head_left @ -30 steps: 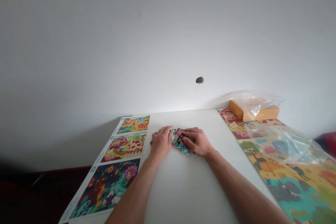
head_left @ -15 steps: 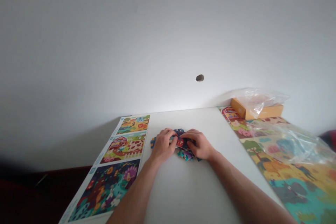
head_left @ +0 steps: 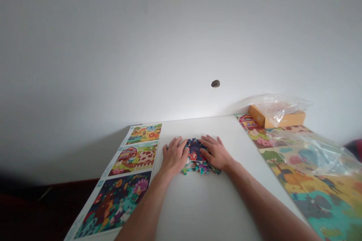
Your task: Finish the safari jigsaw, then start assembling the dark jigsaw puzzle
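A small heap of dark, colourful jigsaw puzzle pieces (head_left: 195, 150) lies on the white table (head_left: 186, 207) between my hands. Some pieces look joined into a dark patch with a red spot; loose ones with purple and teal stick out at its near edge. My left hand (head_left: 175, 155) rests open over the left side of the pieces, fingers stretched forward. On the right side, my right hand (head_left: 216, 152) lies flat and open, fingers spread, touching the pieces. Both palms hide part of the heap.
Along the table's left edge lies a sheet with several printed pictures (head_left: 132, 158). At the right, finished-looking animal pictures (head_left: 299, 180) lie under a clear plastic bag (head_left: 316, 154). An orange box (head_left: 288, 119) with another clear bag (head_left: 278, 105) stands near the wall, which has a hole (head_left: 215, 83).
My fingers were curled together on the dark pieces; now both hands have opened and moved apart, lying flatter. More of the dark patch and the loose pieces shows.
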Demonstrator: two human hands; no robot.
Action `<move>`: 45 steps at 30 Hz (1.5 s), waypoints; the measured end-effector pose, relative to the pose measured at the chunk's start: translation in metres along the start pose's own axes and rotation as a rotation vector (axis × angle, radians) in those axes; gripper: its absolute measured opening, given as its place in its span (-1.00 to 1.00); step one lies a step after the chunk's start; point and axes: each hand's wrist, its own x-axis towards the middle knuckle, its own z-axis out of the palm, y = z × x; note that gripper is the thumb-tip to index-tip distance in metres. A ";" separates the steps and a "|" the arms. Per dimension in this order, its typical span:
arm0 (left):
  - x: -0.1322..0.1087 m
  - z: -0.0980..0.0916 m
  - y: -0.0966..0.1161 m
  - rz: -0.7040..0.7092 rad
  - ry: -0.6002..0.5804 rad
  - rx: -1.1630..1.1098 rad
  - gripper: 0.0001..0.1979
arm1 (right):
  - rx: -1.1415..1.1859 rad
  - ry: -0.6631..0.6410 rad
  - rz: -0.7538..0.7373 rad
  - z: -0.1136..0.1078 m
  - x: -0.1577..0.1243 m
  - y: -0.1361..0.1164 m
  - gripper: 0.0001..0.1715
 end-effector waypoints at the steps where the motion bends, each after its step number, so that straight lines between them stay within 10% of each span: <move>1: 0.001 0.003 -0.001 0.040 -0.015 -0.019 -0.57 | 0.002 0.002 0.005 0.000 0.000 -0.002 -0.42; 7: 0.005 0.012 -0.011 0.178 0.062 -0.217 -0.54 | -0.014 -0.016 -0.043 -0.002 -0.003 -0.014 -0.14; 12: 0.001 0.000 -0.006 0.244 0.040 -0.181 -0.52 | -0.040 0.048 -0.008 -0.001 -0.002 -0.008 -0.36; 18: -0.007 -0.001 0.000 -0.032 0.092 0.024 -0.53 | -0.034 0.080 0.030 -0.002 -0.002 -0.009 -0.50; 27: 0.002 0.017 -0.018 0.205 0.145 -0.345 -0.45 | -0.016 0.095 0.039 -0.004 -0.002 -0.012 -0.27; 35: 0.010 0.016 -0.020 0.085 0.289 -0.332 -0.64 | 0.019 0.153 -0.128 0.003 0.000 -0.002 -0.51; 45: -0.012 -0.004 0.003 0.305 -0.119 -0.096 -0.14 | 0.223 0.326 -0.111 0.008 0.008 0.012 -0.52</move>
